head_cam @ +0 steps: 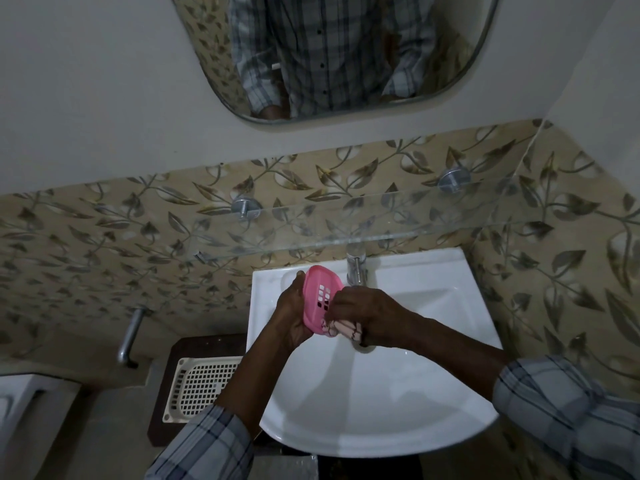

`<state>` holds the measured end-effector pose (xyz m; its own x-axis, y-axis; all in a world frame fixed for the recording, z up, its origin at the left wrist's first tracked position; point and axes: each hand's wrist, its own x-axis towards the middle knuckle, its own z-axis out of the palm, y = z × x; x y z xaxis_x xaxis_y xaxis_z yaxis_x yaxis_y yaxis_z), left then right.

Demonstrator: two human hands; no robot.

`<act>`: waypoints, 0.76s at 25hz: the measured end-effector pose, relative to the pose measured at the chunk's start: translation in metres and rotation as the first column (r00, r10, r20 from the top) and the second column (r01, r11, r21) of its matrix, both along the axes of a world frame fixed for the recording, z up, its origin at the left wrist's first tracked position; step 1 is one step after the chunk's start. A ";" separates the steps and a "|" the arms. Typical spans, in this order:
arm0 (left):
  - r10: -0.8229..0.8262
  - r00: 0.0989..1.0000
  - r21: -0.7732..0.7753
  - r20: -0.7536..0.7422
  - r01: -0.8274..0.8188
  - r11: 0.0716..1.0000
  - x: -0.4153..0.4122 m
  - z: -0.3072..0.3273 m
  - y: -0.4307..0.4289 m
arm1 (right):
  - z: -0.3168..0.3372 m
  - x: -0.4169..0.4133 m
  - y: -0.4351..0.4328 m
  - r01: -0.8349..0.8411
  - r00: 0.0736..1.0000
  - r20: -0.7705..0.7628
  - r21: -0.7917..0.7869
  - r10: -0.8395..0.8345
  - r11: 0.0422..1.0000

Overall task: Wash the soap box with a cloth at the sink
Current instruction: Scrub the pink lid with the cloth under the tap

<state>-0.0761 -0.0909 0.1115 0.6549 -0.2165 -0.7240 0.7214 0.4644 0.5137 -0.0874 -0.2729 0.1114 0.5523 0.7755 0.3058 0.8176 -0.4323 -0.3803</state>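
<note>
Over the white sink (381,393) I hold a pink soap box (320,296) with slotted holes, tilted on its edge. My left hand (292,313) grips it from the left side and underneath. My right hand (367,315) holds a bunched pink patterned cloth (341,330) against the box's lower right part. A chrome tap (356,268) stands just behind the box; I see no water running.
A glass shelf (381,220) on metal pegs juts out above the tap. A cream perforated tray (201,386) lies on a dark stand left of the sink. A metal pipe (130,336) sticks out of the leaf-patterned tiled wall. A mirror (332,53) hangs above.
</note>
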 end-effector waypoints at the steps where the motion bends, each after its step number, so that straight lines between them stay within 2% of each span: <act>1: -0.042 0.999 0.001 -0.013 0.042 0.999 -0.001 0.000 0.002 | -0.003 -0.002 -0.001 -0.069 0.994 0.083 -0.030 0.071 0.997; 2: -0.092 0.995 -0.011 -0.029 0.091 0.996 -0.003 -0.001 0.005 | -0.005 0.002 -0.005 -0.106 0.983 0.145 -0.063 0.114 0.992; 3: -0.135 0.990 -0.035 -0.048 0.133 0.990 -0.005 -0.003 0.008 | -0.005 0.009 -0.010 -0.069 0.984 0.157 -0.084 0.082 0.994; 5: -0.179 0.981 -0.094 -0.070 0.172 0.981 -0.008 -0.007 0.010 | -0.006 0.025 -0.016 0.129 0.983 0.138 -0.038 -0.122 0.991; 6: -0.162 0.985 -0.125 -0.060 0.154 0.980 -0.008 -0.010 0.011 | -0.009 0.031 -0.017 0.285 0.958 0.016 0.046 -0.286 0.958; 7: -0.128 0.991 -0.146 -0.038 0.121 0.982 -0.008 -0.015 0.012 | -0.012 0.033 -0.018 0.476 0.869 -0.224 0.130 -0.442 0.870; 8: -0.087 0.996 -0.170 -0.014 0.084 0.982 -0.009 -0.020 0.015 | -0.016 0.034 -0.021 0.679 0.673 -0.524 0.158 -0.521 0.717; 9: -0.049 0.999 -0.193 -0.001 0.048 0.980 -0.009 -0.025 0.020 | -0.019 0.032 -0.023 0.818 0.428 -0.781 0.121 -0.454 0.563; 10: -0.018 1.000 -0.219 0.005 0.019 0.975 -0.010 -0.029 0.024 | -0.021 0.030 -0.024 0.884 0.260 -0.914 0.096 -0.311 0.458; 11: -0.004 1.000 -0.239 0.011 0.007 0.971 -0.012 -0.032 0.026 | -0.021 0.025 -0.023 0.904 0.233 -0.937 0.111 -0.258 0.413; 12: -0.011 1.000 -0.250 0.017 0.015 0.968 -0.013 -0.033 0.026 | -0.021 0.022 -0.021 0.895 0.311 -0.898 0.165 -0.312 0.415; 13: -0.024 1.000 -0.253 0.018 0.028 0.967 -0.013 -0.032 0.023 | -0.018 0.016 -0.015 0.855 0.437 -0.812 0.241 -0.386 0.460; 14: -0.031 0.999 -0.268 0.017 0.034 0.963 -0.013 -0.032 0.019 | -0.014 0.008 -0.005 0.754 0.607 -0.689 0.340 -0.396 0.562; 15: -0.026 0.999 -0.296 0.026 0.032 0.955 -0.011 -0.031 0.014 | -0.016 -0.003 0.008 0.582 0.781 -0.519 0.403 -0.347 0.706; 16: -0.017 0.999 -0.327 0.036 0.028 0.945 -0.010 -0.027 0.011 | -0.020 -0.016 0.020 0.368 0.916 -0.305 0.385 -0.260 0.846; 17: -0.014 1.000 -0.363 0.021 0.021 0.931 -0.010 -0.023 0.008 | -0.027 -0.027 0.024 0.172 0.983 -0.111 0.306 -0.144 0.936; 18: -0.031 0.999 -0.394 -0.016 0.022 0.919 -0.012 -0.018 0.006 | -0.032 -0.031 0.019 0.025 1.000 0.010 0.214 -0.028 0.976; 19: -0.061 0.997 -0.410 -0.036 0.041 0.911 -0.015 -0.014 0.005 | -0.035 -0.025 0.010 -0.074 0.996 0.068 0.152 0.064 0.986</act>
